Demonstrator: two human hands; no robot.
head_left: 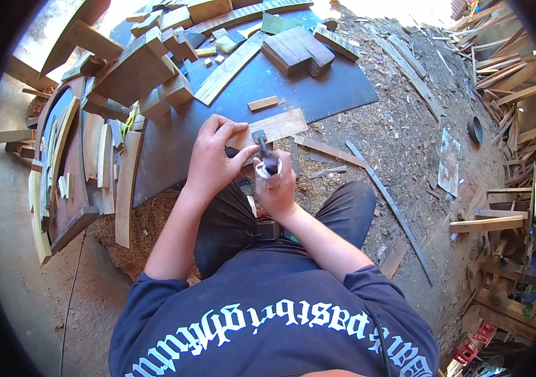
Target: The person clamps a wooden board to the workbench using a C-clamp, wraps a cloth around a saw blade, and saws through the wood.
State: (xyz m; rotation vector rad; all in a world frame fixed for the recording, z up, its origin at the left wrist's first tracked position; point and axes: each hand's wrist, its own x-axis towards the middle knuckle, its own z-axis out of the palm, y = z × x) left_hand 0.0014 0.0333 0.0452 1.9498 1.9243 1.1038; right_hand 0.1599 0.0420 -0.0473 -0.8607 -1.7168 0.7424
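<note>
Near the front edge of the dark tabletop point(337, 94), a flat light wooden piece point(285, 124) lies with one end under my hands. My left hand point(216, 151) is at that end, its fingers bent and pressing near the wood; something dark shows below its palm. Wrapped round the dark handle of a hammer-like tool point(260, 139) is my right hand point(275, 182). The tool's metal head is over the near end of the wooden piece, close to my left thumb. A small wooden block point(263, 103) lies just beyond.
Stacked dark-edged blocks point(296, 50) and a long curved board point(230, 69) lie farther back. Wooden pieces point(136, 75) stand at the left. A long thin strip point(393, 210) lies on the littered ground to the right, with scrap wood point(519, 75) piled beyond.
</note>
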